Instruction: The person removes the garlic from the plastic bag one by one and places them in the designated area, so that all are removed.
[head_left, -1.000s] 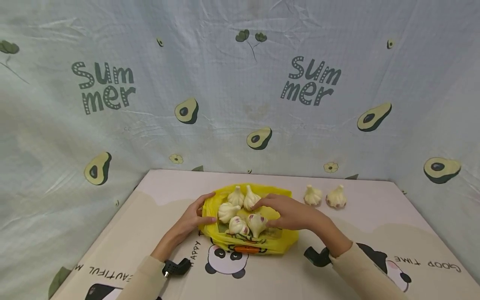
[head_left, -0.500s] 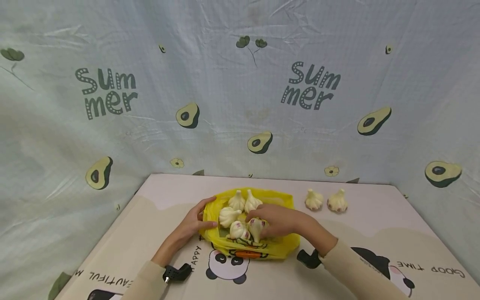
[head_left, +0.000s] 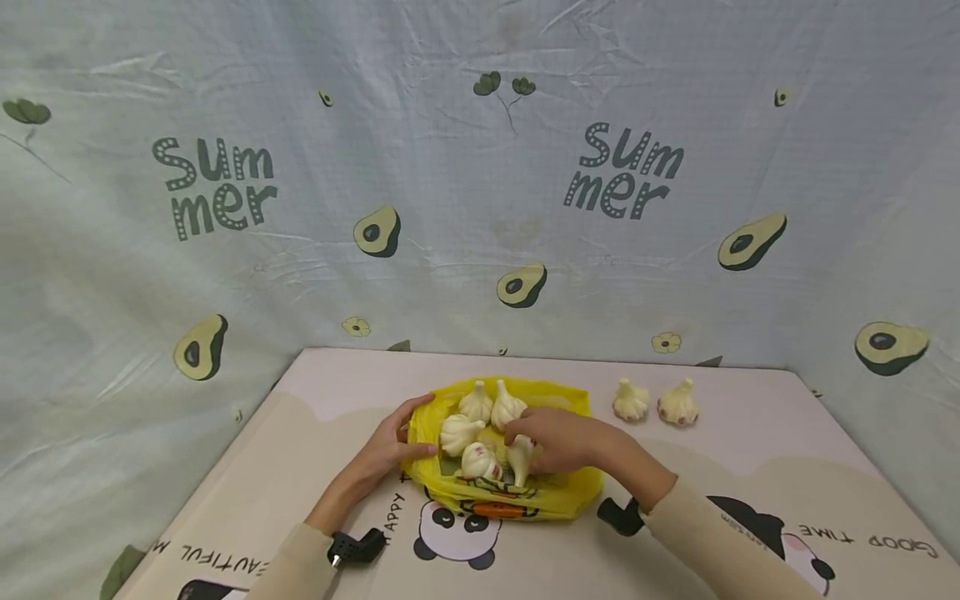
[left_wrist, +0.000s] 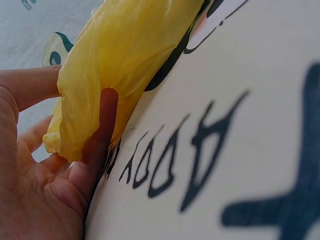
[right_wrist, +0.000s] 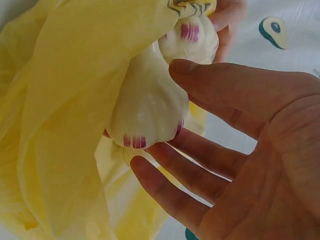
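Observation:
A yellow plastic bag (head_left: pixel 558 500) lies on the table with its mouth spread toward the person. My left hand (head_left: pixel 384 446) holds the bag's left side; in the left wrist view its thumb (left_wrist: pixel 106 117) lies along the yellow film. Inside the mouth, my right hand (head_left: pixel 562 437) has thumb and fingers about a garlic bulb (right_wrist: pixel 147 105) with purple streaks, its neck tilted down in the head view. The thumb (right_wrist: pixel 200 75) overlaps the bulb's side, with fingertips at its base. Several other garlic bulbs, one of them purple-marked (head_left: pixel 480 461), sit to its left in the bag.
Two loose garlic bulbs, one nearer (head_left: pixel 631 401) and one farther right (head_left: pixel 678 404), stand at the table's back right. A hanging cloth (head_left: pixel 442 167) printed with avocados rises behind the table. A printed panda (head_left: pixel 457 533) shows on the tabletop before the bag.
My right hand has moved lower and closer around the front garlic bulb, which has turned so its purple marks no longer show in the head view. The left hand stays at the bag.

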